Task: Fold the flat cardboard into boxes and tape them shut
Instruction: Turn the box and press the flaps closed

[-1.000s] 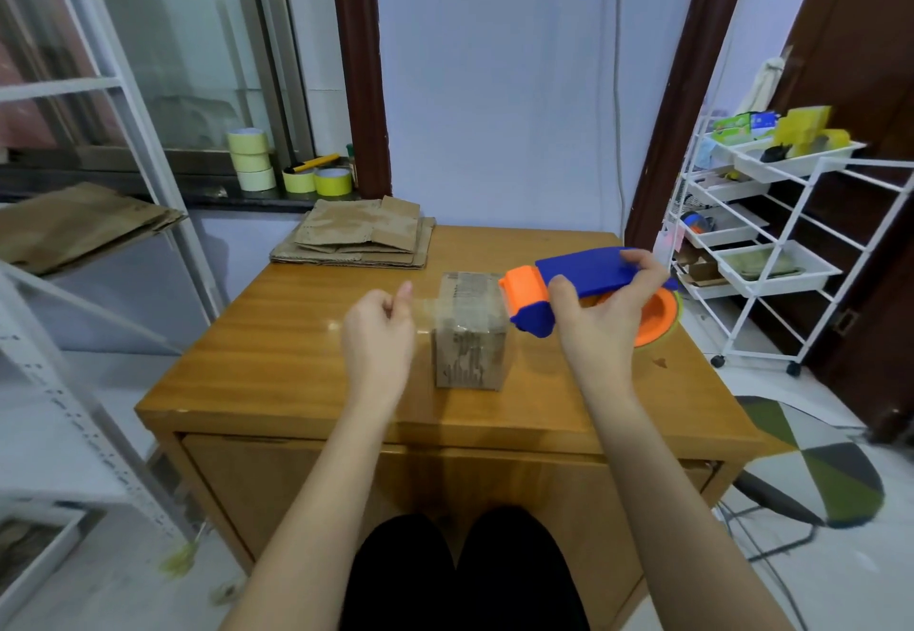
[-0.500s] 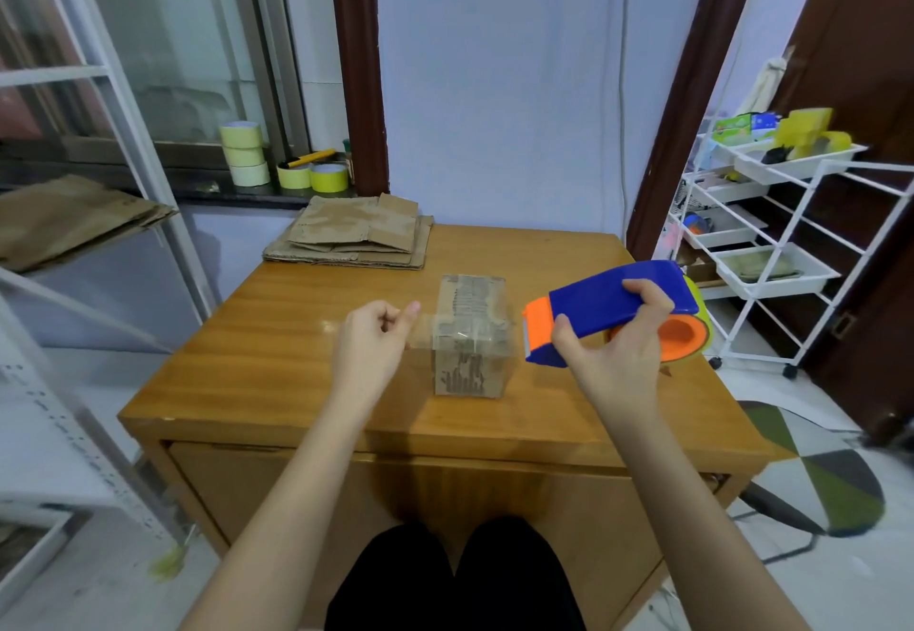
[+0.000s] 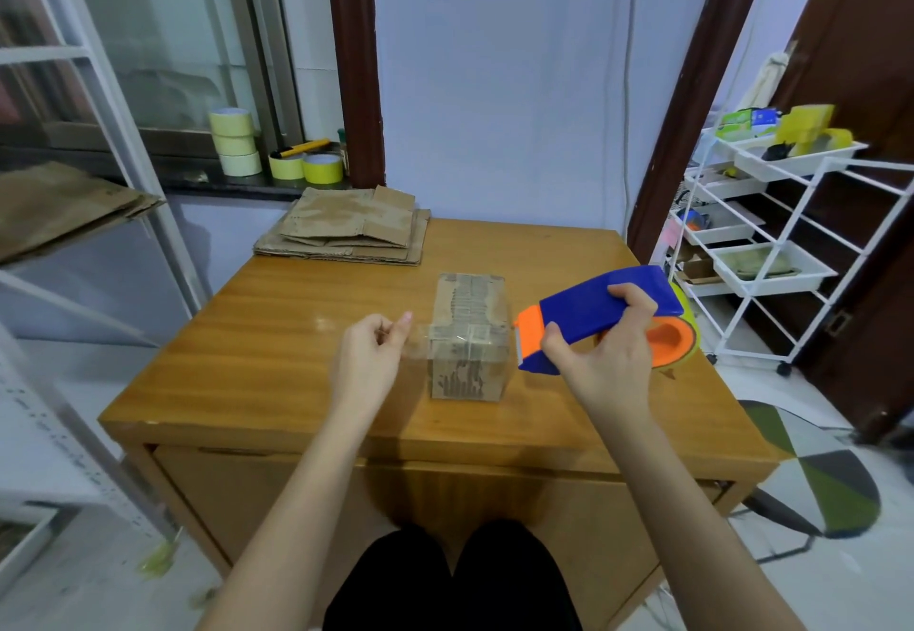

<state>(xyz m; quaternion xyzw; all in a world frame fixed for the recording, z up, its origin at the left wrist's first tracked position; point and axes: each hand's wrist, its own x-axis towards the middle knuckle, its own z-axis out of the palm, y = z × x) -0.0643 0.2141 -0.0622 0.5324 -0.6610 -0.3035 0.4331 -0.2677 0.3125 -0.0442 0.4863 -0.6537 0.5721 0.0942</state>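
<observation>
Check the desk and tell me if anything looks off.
Nothing stands out. The small box sits upright on the table, the left hand pinches clear tape, the right hand grips the tape dispenser, and the flat cardboard is stacked neatly.

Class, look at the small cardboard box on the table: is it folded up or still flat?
Folded up: the box stands as a closed cube on the table.

Matt cardboard box (image 3: 469, 336), glossy plastic tape dispenser (image 3: 601, 316), polished wooden table (image 3: 257, 358)

Pale blue wall (image 3: 499, 86); window (image 3: 163, 37) left; wooden table (image 3: 277, 334); white wire rack (image 3: 811, 235) right; dark door frame (image 3: 353, 62).
</observation>
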